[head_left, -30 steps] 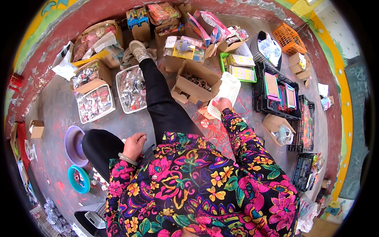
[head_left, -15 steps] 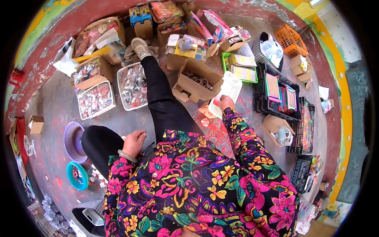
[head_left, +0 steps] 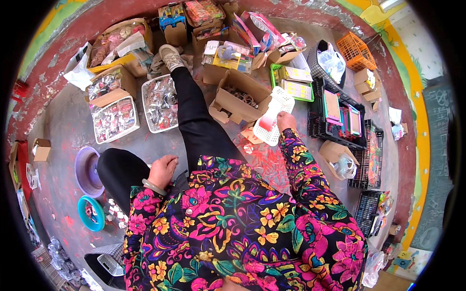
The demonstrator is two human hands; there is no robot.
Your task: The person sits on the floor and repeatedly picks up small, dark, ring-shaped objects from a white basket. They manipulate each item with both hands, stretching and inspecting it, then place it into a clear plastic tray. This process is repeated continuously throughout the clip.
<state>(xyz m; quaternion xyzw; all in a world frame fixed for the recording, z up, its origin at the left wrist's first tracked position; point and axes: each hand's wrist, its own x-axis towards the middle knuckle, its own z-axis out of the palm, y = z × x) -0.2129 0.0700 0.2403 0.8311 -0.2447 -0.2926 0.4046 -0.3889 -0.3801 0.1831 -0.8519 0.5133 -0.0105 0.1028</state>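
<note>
Right hand gripping the near right edge of a white, oblong, perforated plastic basket.
The left hand, loosely curled and well apart, may be empty; I cannot tell. The basket's long axis runs away from the body, just right of an open brown cardboard box.

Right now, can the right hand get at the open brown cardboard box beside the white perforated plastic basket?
Probably not directly: the right hand grips the white perforated plastic basket, which sits between it and the open brown cardboard box. The box's top looks uncovered, so a free hand might.
</note>
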